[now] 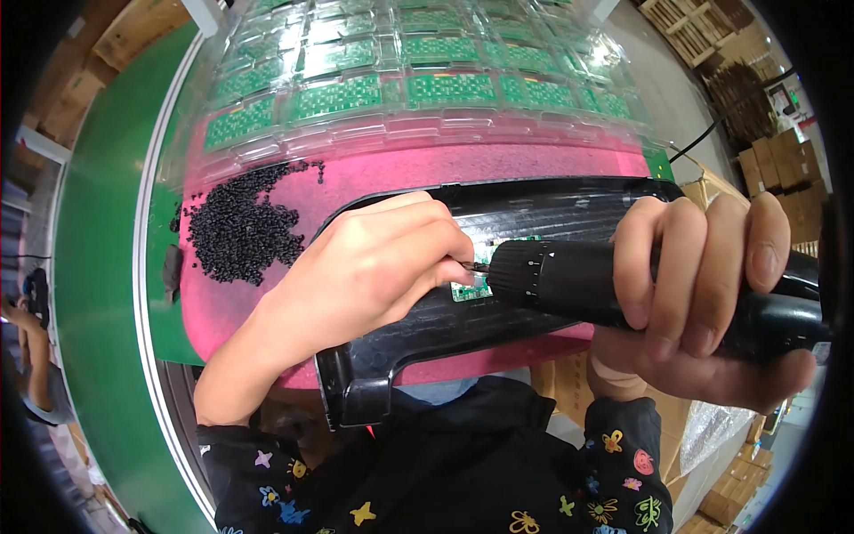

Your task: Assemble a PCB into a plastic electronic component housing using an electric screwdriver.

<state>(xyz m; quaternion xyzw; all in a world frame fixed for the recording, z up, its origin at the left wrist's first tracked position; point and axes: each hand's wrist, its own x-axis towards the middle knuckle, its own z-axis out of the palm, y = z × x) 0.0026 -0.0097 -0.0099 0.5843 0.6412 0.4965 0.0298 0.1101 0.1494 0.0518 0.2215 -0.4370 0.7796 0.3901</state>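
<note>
— Hands first, left to right: what do we have?

— Left hand (382,254) pinches narrow, thumb and fingertips on the bit (480,266). Too small to tell whether we have a screw in there too. Right hand (698,276) wraps round the black driver (569,278), fingers over the top, thumb along the underside. Tool lies roughly level, bit end pointing left.

— And our board?

— Circuit board (471,292), green, lies on the black shell (418,327), at the bit end, between our hands. Driver covers part of it. We can't tell if the bit touches it.

— Rest of our station, from the left?

— Far left, another person's arm (37,356). Then a green surface (107,222) with a white rail (145,267) along its edge. Next, a small dark block (172,271) beside the pink mat (427,165). On the mat we see a heap of tiny black parts (245,227). Behind the shell, clear trays (427,125) hold rows of green boards (451,87). Far right, well apart from us, cardboard boxes (783,160) stand stacked.
</note>
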